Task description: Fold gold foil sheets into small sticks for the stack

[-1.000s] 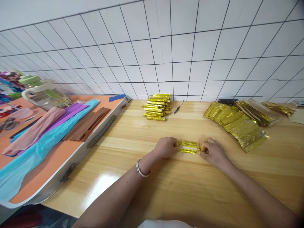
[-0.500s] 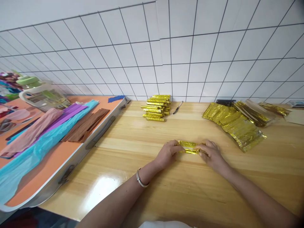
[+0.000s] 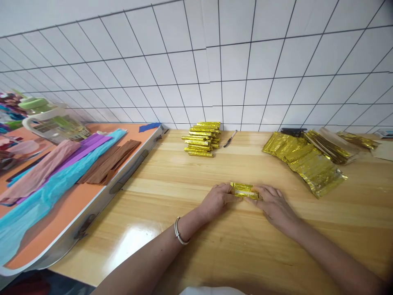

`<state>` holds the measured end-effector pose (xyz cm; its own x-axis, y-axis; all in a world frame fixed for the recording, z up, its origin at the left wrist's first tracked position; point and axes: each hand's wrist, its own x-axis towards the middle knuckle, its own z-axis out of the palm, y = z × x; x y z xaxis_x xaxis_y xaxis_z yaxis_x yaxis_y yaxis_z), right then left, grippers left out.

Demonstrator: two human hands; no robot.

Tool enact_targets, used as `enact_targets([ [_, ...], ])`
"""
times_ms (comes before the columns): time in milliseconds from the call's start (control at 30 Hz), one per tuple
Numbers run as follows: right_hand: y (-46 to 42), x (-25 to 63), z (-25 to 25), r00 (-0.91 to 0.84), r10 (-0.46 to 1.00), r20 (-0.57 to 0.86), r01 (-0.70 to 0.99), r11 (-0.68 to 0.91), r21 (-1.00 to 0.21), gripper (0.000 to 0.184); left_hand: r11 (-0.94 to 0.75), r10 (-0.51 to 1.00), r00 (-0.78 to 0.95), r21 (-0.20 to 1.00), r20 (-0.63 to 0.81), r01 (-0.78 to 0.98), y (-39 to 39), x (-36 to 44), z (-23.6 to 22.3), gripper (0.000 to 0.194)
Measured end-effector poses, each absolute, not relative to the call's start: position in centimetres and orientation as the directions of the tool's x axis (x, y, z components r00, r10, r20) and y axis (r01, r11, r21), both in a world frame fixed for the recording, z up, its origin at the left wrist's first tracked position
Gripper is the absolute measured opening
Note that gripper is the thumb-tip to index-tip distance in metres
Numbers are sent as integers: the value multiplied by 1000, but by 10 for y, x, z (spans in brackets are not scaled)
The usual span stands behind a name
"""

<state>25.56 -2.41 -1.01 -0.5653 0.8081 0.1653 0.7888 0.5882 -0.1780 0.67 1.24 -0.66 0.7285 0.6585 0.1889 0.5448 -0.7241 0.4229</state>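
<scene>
Between my hands on the wooden table lies a small gold foil strip [image 3: 245,188], partly rolled or folded, with a pale line along its middle. My left hand [image 3: 216,200] is closed on its left end, thumb at the near edge. At the right end my right hand [image 3: 274,204] grips it with fingers and thumb. A stack of gold foil rolls [image 3: 202,139] lies beyond, near the wall. Flat gold foil sheets [image 3: 307,162] are fanned out to the right.
A pen [image 3: 230,139] lies beside the stack. Left stands an orange-lined tray [image 3: 92,200] holding coloured crepe strips [image 3: 61,176] and a clear jug [image 3: 58,125]. Black item [image 3: 294,132] and more foil packs [image 3: 357,140] sit at the back right, against the tiled wall [image 3: 233,61].
My right hand's fingers have shifted slightly and lie flatter along the strip's right end. My left thumb has moved down to its near edge. The strip stays in place.
</scene>
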Motion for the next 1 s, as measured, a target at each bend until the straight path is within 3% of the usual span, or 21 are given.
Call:
enact_targets([
  [133, -32, 253, -6, -578, 797, 177, 797, 598, -87, 67, -780, 614, 772, 270, 163, 564, 3, -1, -1, 35],
  [267, -36, 264, -9, -569, 796, 205, 800, 594, -88, 69, -810, 579, 805, 203, 130, 549, -4, -14, 4, 39],
  [533, -35, 288, -15, -560, 804, 200, 775, 594, -215, 55, -886, 455, 866, 202, 205, 417, 14, -16, 5, 32],
  [700, -32, 291, -14, -546, 797, 258, 730, 604, -320, 50, -953, 302, 942, 83, 145, 293, 29, -9, 21, 26],
  [833, -31, 286, -9, -525, 797, 300, 723, 603, -337, 40, -968, 248, 965, -8, 89, 250, 32, -5, 30, 23],
  [1000, -28, 274, -4, -508, 793, 337, 736, 603, -309, 22, -968, 247, 966, -28, 73, 250, 30, -1, 34, 20],
])
